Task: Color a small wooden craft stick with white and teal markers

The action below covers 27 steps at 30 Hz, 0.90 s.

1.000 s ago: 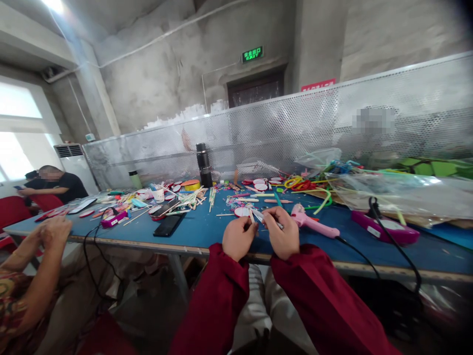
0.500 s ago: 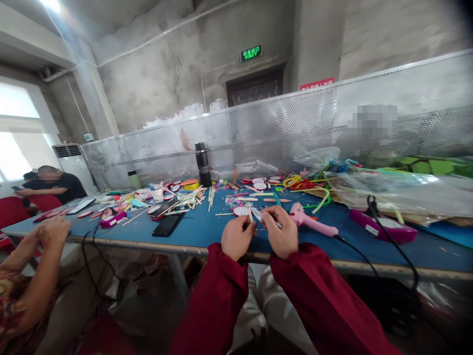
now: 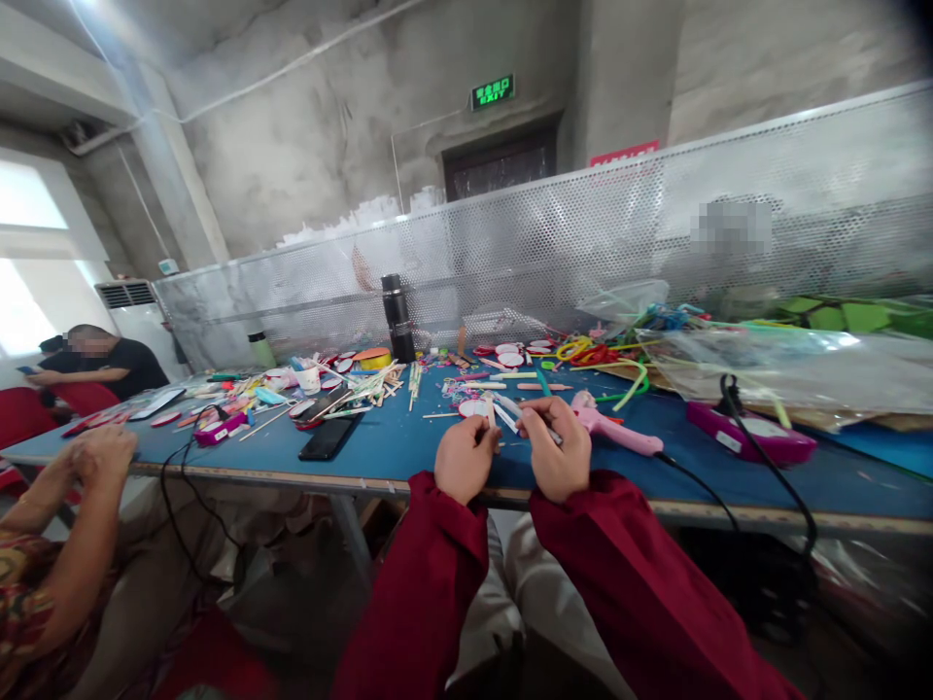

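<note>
Near the table's front edge, my left hand is closed, thumb against fingers, on a small pale wooden craft stick that points up. My right hand grips a slim whitish pen, its far end slanting toward the stick. Whether the two touch, I cannot tell. Just beyond my hands lies a white disc with a red rim. A pink hot glue gun rests right beside my right hand, with its black cord trailing off the edge.
A black phone, loose sticks and a black flask are to the left. Purple power strips trail black cables. Plastic bags cover the right side. Another person's clasped hands are at the left edge.
My hands have drawn slightly apart, and the pen has moved a little away from the stick. The view has shifted slightly.
</note>
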Available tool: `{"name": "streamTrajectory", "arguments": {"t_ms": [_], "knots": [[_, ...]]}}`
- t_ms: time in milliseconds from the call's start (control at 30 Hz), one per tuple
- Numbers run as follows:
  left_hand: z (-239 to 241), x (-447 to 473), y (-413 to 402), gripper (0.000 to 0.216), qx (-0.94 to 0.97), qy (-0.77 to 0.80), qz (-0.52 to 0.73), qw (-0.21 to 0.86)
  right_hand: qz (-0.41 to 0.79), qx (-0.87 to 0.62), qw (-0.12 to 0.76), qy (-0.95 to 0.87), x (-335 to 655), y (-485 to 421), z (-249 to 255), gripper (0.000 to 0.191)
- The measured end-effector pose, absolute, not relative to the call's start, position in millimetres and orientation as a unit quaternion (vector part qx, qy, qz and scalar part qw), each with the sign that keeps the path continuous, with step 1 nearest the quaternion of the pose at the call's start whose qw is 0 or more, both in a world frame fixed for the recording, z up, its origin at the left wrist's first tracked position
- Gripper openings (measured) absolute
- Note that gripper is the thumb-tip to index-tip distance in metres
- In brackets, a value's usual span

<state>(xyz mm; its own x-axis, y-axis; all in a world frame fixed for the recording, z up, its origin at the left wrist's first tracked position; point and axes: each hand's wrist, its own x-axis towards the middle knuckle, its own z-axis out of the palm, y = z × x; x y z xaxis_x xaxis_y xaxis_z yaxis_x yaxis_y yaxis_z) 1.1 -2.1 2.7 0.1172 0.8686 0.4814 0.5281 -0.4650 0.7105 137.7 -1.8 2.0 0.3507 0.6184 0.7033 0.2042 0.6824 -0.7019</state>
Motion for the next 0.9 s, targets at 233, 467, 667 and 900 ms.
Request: {"name": "streamTrajectory", "arguments": {"t_ms": [233,467,667,900], "knots": [[3.3,0.7,-3.2,0.026,0.728,0.468,0.465,0.188,0.156,-0.366,0.719,-0.570,138.0,-3.6,2.4,0.015],[4.2,1.3,-4.1,0.026,0.731,0.478,0.454,0.177,0.147,-0.369,0.725,-0.562,137.7,-4.2,2.5,0.015],[4.3,1.5,-4.9,0.027,0.730,0.479,0.453,0.180,0.150,-0.369,0.725,-0.562,138.2,-2.4,1.5,0.016],[5.1,1.1,-4.3,0.026,0.732,0.478,0.450,0.182,0.151,-0.368,0.722,-0.566,138.1,-3.2,1.3,0.015]]}}
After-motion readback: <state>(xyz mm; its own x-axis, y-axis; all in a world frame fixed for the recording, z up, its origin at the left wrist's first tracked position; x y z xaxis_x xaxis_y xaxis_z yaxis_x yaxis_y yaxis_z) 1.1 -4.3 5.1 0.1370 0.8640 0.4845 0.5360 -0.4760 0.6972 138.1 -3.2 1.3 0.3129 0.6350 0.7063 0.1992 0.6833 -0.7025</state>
